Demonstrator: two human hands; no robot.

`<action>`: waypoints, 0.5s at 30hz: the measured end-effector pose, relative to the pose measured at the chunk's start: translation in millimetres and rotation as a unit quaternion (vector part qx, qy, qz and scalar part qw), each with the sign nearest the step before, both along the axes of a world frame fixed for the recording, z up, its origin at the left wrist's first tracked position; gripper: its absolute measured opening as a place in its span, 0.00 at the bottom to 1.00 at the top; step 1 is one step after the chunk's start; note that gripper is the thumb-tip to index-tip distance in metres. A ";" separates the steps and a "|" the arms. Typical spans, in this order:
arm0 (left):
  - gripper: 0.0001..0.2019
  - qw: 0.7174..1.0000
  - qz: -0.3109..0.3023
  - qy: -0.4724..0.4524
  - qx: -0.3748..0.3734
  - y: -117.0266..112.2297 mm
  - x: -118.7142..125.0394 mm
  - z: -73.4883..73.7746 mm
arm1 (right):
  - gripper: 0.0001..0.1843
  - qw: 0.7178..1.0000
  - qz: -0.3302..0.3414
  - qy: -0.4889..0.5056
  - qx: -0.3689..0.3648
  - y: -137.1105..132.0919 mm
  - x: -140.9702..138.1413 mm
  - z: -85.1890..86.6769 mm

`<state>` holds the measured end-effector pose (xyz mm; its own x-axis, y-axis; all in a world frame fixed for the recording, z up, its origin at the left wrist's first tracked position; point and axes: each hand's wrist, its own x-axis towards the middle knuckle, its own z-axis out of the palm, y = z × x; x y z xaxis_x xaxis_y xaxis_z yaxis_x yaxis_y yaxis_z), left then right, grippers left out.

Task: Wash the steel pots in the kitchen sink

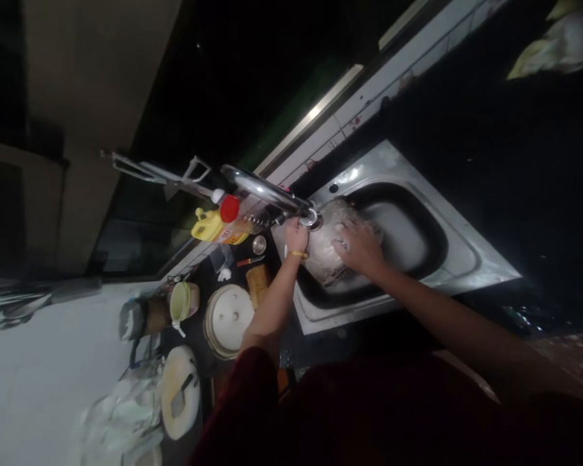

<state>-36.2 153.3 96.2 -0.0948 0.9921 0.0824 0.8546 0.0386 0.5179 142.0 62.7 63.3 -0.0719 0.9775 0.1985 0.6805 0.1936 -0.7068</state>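
The view is tilted. My left hand (296,237), with a yellow band at the wrist, is closed on the edge of a pale rounded dish (326,255) held under the chrome tap (272,191) in the steel sink (418,213). My right hand (357,244) lies spread on the dish's surface, a ring on one finger. The dish looks wet or soapy; I cannot tell what kind of vessel it is.
Left of the sink on the dark counter are a yellow oil bottle with a red cap (218,223), a white lid (228,318), a green-rimmed cup (182,302), a pale round pan (181,391), plastic bags (121,414). A cloth (558,42) lies far right.
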 end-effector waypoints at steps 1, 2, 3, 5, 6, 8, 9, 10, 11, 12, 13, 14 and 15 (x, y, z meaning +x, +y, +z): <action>0.15 1.000 -0.016 0.009 0.004 3.7 -6.6 4.2 | 0.22 1.000 -0.004 -0.017 0.002 -1.1 -1.8 4.3; 0.17 0.999 -0.041 0.026 0.009 8.3 -15.2 8.6 | 0.22 1.000 -0.010 -0.029 0.002 -0.7 -2.3 6.1; 0.18 0.996 -0.072 0.049 0.015 13.5 -25.5 12.8 | 0.22 0.999 -0.019 -0.036 0.002 0.8 -1.8 6.0; 0.17 0.985 -0.136 0.102 0.013 24.0 -49.3 18.0 | 0.22 0.998 -0.040 -0.046 0.001 4.4 0.1 3.4; 0.16 0.979 -0.162 0.123 0.002 28.4 -60.9 18.4 | 0.22 0.998 -0.050 -0.048 -0.002 5.7 0.7 2.0; 0.15 0.972 -0.190 0.134 -0.026 33.6 -78.1 15.6 | 0.21 0.997 -0.067 -0.050 -0.005 6.8 0.2 0.7; 0.15 0.974 -0.189 0.124 -0.034 34.1 -82.0 13.2 | 0.21 0.996 -0.072 -0.049 -0.006 6.7 -1.0 0.6; 0.14 0.978 -0.178 0.106 -0.032 33.2 -81.9 10.7 | 0.21 0.996 -0.077 -0.047 -0.005 6.4 -2.5 0.7; 0.13 0.984 -0.159 0.077 -0.018 31.1 -77.7 8.3 | 0.22 0.996 -0.084 -0.043 -0.005 6.1 -4.1 0.9; 0.12 0.990 -0.137 0.037 0.002 28.1 -69.6 6.4 | 0.22 0.995 -0.092 -0.038 -0.004 5.9 -5.5 0.8; 0.12 0.993 -0.117 -0.013 0.020 24.5 -58.2 4.9 | 0.23 0.994 -0.101 -0.031 -0.004 5.8 -6.5 0.6; 0.11 0.992 -0.105 -0.071 0.031 20.7 -44.3 3.9 | 0.23 0.994 -0.109 -0.024 -0.005 5.9 -6.9 0.0; 0.11 0.986 -0.099 -0.130 0.035 16.9 -28.8 3.2 | 0.24 0.993 -0.118 -0.018 -0.008 6.0 -6.7 -0.9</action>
